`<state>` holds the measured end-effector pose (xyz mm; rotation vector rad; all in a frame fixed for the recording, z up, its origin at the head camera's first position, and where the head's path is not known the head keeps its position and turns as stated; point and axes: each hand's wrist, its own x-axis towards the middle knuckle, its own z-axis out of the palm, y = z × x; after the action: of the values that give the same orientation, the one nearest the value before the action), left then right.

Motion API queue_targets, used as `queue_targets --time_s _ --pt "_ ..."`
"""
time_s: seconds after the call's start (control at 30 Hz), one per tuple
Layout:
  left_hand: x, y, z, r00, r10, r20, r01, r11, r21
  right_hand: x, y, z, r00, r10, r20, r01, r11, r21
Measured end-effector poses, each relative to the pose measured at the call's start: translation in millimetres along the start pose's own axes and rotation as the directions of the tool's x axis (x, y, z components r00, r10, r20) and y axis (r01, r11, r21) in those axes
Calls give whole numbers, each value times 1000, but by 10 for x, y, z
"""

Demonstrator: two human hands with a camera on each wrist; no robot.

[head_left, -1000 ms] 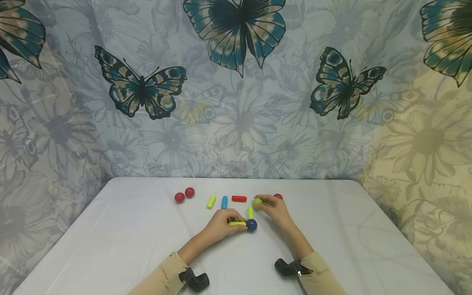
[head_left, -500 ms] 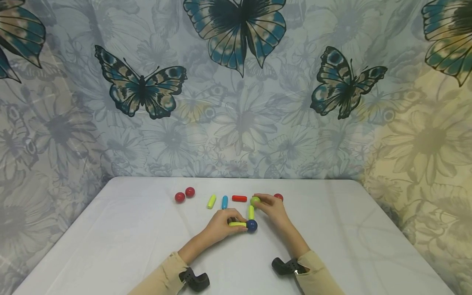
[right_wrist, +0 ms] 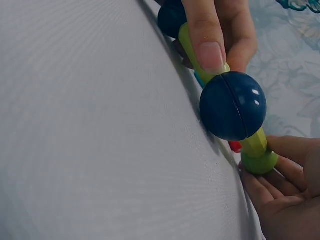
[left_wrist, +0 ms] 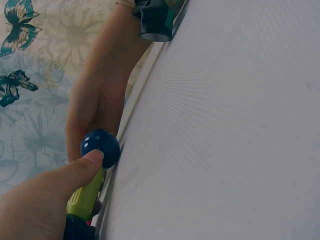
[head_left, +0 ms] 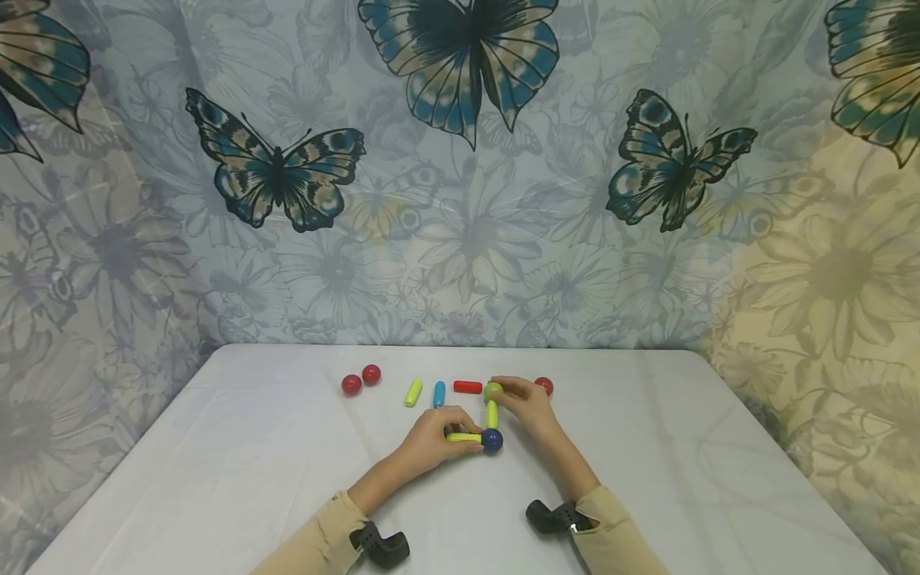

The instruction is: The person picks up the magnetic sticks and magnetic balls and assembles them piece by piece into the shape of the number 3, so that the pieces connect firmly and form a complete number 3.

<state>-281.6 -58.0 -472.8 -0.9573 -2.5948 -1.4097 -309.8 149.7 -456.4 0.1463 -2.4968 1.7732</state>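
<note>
My left hand [head_left: 430, 437] pinches a yellow-green rod [head_left: 463, 437] near the blue ball [head_left: 492, 441] at its right end. In the right wrist view a second blue ball [right_wrist: 171, 20] sits at the rod's other end, mostly hidden from the head view by the hand. A second yellow-green rod [head_left: 492, 415] runs from the first blue ball away from me. At its far end my right hand [head_left: 530, 405] holds a green ball [head_left: 493, 391] between thumb and fingers. Ball and rod meet in the right wrist view; how firmly they join cannot be seen.
Beyond the hands lie a red rod [head_left: 468, 387], a blue rod [head_left: 439, 394] and a yellow-green rod [head_left: 413, 393]. Two red balls [head_left: 351, 385] rest at the left. Another red ball [head_left: 544, 386] is partly behind my right hand. All are on the white table [head_left: 237, 447].
My right hand has moved slightly left with the green ball, bringing it from beside the second rod to that rod's far end. The left hand has stayed nearly still.
</note>
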Motion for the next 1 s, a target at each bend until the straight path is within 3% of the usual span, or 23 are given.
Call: queue_targets --time_s 0.37,0.6,0.83,1.0 --pt "-4 3 0 1000 -1 -10 1 1000 1 0 9 15 1000 19 -6 -19 1000 -20" --pt "-16 -9 0 1000 -7 -5 7 1000 2 7 7 31 1000 -12 6 12 1000 -14" --pt "-19 22 -31 999 -18 35 18 1000 -8 -1 -13 62 1000 -15 -1 15 1000 11" --pt "-13 12 -38 998 6 61 -4 1000 -31 13 -15 81 1000 -9 -9 9 1000 7"
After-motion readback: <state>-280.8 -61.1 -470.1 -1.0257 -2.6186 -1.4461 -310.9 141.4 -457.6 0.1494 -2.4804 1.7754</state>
